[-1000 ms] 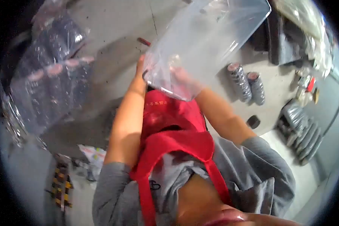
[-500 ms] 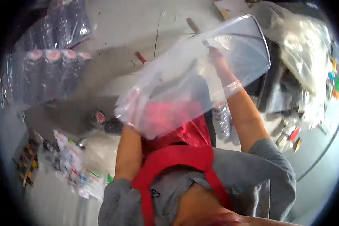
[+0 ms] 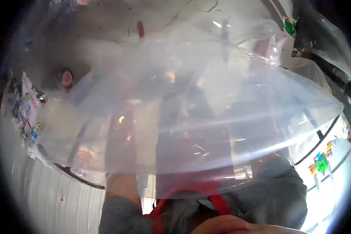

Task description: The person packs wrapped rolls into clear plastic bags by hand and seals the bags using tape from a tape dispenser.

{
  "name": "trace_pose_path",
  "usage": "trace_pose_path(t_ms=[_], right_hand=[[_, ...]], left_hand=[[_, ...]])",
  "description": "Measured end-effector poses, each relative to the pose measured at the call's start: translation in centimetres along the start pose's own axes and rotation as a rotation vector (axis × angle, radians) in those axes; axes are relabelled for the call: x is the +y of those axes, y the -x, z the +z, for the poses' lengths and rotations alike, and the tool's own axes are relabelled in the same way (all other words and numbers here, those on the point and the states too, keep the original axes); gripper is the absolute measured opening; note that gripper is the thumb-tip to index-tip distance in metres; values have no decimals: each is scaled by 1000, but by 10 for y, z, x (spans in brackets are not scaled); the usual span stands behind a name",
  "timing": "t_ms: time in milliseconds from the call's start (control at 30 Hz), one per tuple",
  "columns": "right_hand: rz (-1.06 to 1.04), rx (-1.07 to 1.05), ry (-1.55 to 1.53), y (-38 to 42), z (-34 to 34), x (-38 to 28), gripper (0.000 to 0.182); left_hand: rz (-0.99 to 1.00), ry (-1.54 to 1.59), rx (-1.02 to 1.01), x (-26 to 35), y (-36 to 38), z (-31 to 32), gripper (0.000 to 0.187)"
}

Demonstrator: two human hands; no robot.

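A large, clear plastic bag [image 3: 191, 124] spreads across most of the view, its wide, dark-edged mouth curving over my chest. My left forearm reaches forward beneath the film. My left hand [image 3: 124, 80] is only a faint blur through it, its fingers unreadable. At the upper right, my right hand [image 3: 271, 46] shows hazily through crumpled film, closed on the bag. Behind the plastic, the red apron [image 3: 195, 183] looks dulled.
A red-handled item [image 3: 141, 29] lies on the grey surface ahead. Printed packaging [image 3: 29, 105] is at the left, near a round pink-topped item [image 3: 67, 78]. Dark plastic-covered material [image 3: 325, 43] stands at upper right, with green and orange items [image 3: 321, 163] lower down.
The bag has spread out wide and come closer to the camera, now covering both arms. My right hand has moved right and forward. The view has shifted over the surface.
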State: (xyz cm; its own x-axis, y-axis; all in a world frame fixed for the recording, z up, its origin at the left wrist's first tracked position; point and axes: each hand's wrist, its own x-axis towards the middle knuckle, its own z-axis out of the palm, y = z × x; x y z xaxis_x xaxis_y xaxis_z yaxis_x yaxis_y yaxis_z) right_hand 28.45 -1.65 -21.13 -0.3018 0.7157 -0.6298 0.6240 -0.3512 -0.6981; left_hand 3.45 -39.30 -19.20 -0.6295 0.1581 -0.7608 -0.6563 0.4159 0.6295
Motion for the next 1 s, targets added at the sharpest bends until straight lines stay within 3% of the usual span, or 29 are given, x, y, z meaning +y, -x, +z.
trace_pose_path(t_ms=[300,633,1000], right_hand=[[-43,35,41,22,-21,-3,43],[41,145,85,101,-65,10,42],[-40,148,88,33,-70,-19,41]], left_hand=[[114,1,-55,50,-73,48,38],[44,-88,-18,32,-17,-10,38],[44,-120,-25,41,-26,-30,39]])
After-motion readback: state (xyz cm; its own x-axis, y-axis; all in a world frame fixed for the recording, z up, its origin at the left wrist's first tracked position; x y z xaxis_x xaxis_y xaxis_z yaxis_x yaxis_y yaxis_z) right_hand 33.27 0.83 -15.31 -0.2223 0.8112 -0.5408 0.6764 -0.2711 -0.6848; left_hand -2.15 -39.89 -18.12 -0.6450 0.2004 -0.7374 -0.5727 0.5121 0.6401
